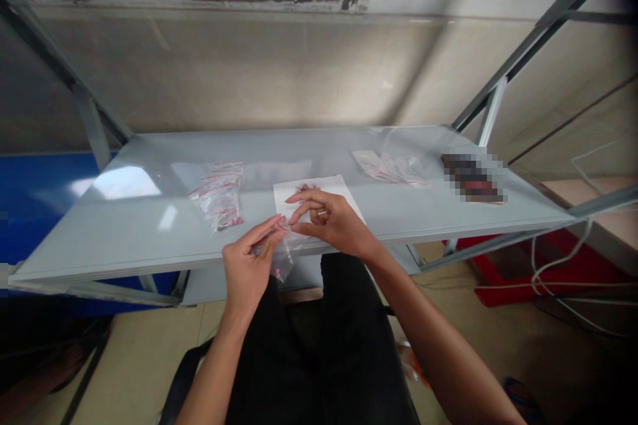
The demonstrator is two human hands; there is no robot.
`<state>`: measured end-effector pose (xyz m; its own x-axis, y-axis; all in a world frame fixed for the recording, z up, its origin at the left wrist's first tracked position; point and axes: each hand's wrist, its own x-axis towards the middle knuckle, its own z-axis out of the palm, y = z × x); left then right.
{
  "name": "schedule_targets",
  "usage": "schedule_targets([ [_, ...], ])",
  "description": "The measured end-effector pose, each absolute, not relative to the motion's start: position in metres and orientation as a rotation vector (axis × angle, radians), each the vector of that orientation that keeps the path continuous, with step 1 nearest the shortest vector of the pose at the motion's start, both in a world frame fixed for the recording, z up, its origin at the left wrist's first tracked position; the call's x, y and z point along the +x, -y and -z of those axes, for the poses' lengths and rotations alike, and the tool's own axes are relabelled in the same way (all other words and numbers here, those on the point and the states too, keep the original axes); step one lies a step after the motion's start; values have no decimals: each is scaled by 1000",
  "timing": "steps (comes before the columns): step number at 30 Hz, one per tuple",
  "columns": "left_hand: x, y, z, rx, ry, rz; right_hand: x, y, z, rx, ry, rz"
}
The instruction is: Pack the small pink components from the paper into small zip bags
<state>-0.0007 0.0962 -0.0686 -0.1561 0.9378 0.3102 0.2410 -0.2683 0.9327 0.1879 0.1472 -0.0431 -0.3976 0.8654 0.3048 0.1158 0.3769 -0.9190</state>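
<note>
A small clear zip bag [286,257] hangs over the table's front edge, with a few tiny pink pieces low inside it. My left hand [252,265] is closed, pinching the bag's upper edge between thumb and fingers. At the other side of the bag's mouth, the thumb and index finger of my right hand [331,219] come together on its edge; the other fingers are curled. Just behind my hands lies a white sheet [343,194] bearing a small heap of pinkish pieces [306,187], partly hidden by my right hand.
Several zip bags [219,194] with red seal lines lie at left, some holding pink pieces. More flat clear bags [391,167] rest at the back right. A blurred dark object [473,178] is near the right end of the grey table [119,232]. Metal posts rise at both ends.
</note>
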Motion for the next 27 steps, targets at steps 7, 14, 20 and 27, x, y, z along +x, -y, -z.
schedule_targets([
  [7,-2,-95,71,1538,-1378,-1456,189,-144,41,-827,1849,-1164],
  [14,0,-97,73,1406,-1360,-1475,195,-168,56,-1167,1851,-506],
  [20,0,-96,74,1464,-1365,-1492,187,-179,68,-1359,2072,-181],
  [27,-2,-97,77,1558,-1388,-1522,184,-175,67,-1206,1967,-283],
])
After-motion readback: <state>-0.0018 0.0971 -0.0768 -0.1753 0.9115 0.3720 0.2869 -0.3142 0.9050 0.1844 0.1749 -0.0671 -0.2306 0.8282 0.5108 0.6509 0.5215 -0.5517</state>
